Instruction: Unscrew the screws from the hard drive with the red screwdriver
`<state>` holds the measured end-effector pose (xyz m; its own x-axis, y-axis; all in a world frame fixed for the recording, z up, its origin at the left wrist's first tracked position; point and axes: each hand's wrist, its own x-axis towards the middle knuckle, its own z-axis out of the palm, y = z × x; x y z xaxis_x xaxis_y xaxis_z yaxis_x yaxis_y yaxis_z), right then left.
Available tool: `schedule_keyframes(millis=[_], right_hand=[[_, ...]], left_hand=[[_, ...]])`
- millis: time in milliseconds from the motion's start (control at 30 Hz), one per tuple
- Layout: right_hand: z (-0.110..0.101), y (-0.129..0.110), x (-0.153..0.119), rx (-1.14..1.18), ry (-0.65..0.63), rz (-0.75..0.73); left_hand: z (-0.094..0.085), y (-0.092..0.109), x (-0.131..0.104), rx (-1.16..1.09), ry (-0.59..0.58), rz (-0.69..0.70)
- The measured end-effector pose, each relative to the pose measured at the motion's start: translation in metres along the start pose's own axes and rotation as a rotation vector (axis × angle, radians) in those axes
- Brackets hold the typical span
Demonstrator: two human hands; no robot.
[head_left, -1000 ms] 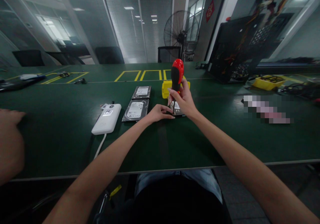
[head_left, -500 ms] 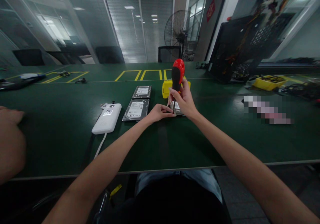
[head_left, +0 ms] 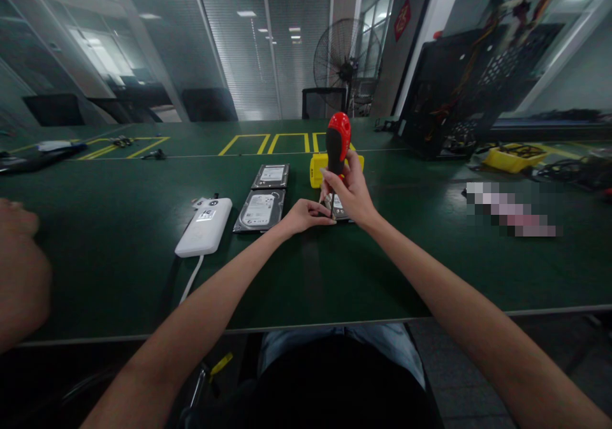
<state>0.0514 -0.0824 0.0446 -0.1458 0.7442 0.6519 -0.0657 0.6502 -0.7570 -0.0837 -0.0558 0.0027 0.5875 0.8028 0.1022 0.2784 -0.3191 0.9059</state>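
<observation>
My right hand (head_left: 352, 190) is closed round a red and black screwdriver (head_left: 338, 142), held nearly upright with its shaft pointing down. The shaft's tip meets the near left corner of a hard drive (head_left: 338, 207), largely covered by my hands. At that corner my left hand (head_left: 306, 216) has its fingers closed together beside the tip; whatever they pinch is too small to make out. Just behind the drive sits a yellow case (head_left: 318, 169). Two more hard drives, a nearer one (head_left: 261, 210) and a farther one (head_left: 272, 175), lie to the left.
A white power bank (head_left: 204, 228) with a cable lies at the left on the green table (head_left: 306, 282). Another person's hand (head_left: 21, 263) rests at the left edge. A black computer case (head_left: 444, 97) and a yellow tray (head_left: 514, 160) with cables stand back right.
The screwdriver's handle has tipped very slightly to the left with my right hand. My left hand keeps its place. The other person's hand at the left edge has shifted a little.
</observation>
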Motion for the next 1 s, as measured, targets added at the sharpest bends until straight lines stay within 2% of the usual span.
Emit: schedule_keyframes(millis=[200, 433, 700, 1000], right_hand=[[0.0, -0.002, 0.0, -0.064, 0.0, 0.06], [0.002, -0.007, 0.003, 0.005, 0.003, 0.101], [-0.004, 0.003, 0.004, 0.101, -0.029, 0.107], [-0.002, -0.004, 0.002, 0.032, -0.061, 0.084]], left_hand=[[-0.002, -0.005, 0.002, 0.005, -0.013, 0.028], [-0.001, -0.008, 0.004, 0.025, -0.003, 0.015], [-0.002, -0.006, 0.001, 0.046, -0.015, 0.003], [-0.001, -0.003, 0.001, 0.012, -0.021, 0.012]])
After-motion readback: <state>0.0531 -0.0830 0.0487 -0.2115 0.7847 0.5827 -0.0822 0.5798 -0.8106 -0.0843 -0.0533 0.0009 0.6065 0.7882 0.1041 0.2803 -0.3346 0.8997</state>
